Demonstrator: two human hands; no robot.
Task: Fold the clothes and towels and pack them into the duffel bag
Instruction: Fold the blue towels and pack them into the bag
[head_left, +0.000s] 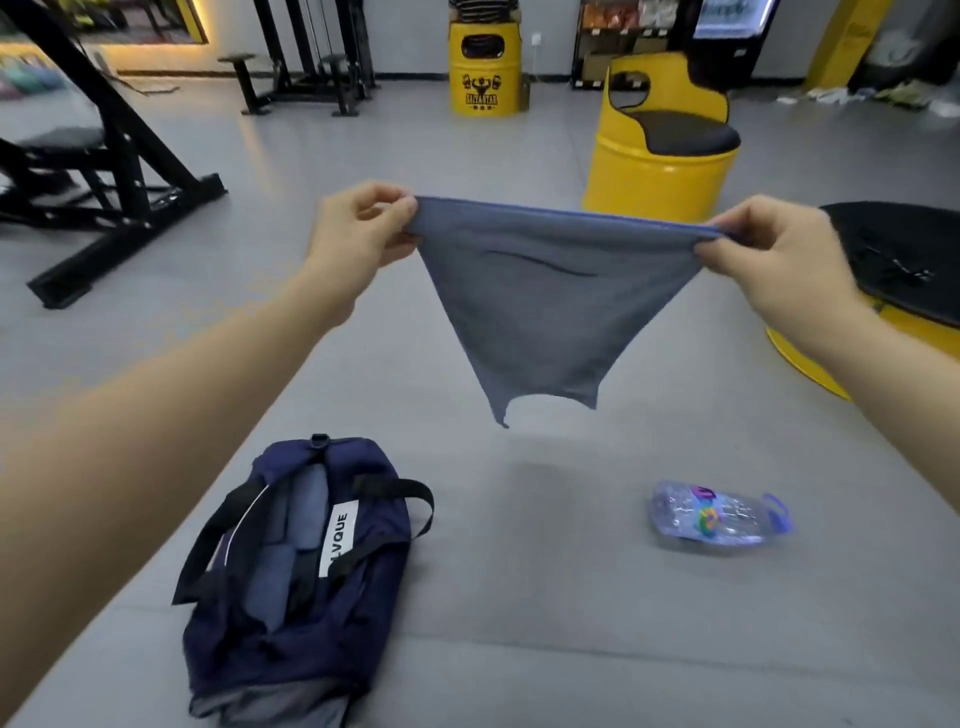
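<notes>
Gym interior, evenly lit by cool light from above | warm light strip (156, 48) glows upper left; pale glare streak on the floor (254, 140) | faint soft shadow beneath the towel (545, 312) on the grey mat (571, 634) | wide-angle bowing at edges | right hand (769, 260) and bottle (719, 514) slightly blurred

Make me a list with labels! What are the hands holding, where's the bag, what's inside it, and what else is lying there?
Left hand: pinches one top corner of the blue-grey cloth
Right hand: pinches the other top corner
Cloth: stretched between the hands, hanging in the air
Duffel bag: navy, open, on the grey surface
Inside bag: folded blue items
Water bottle: lying on its side, apart from the bag
</notes>
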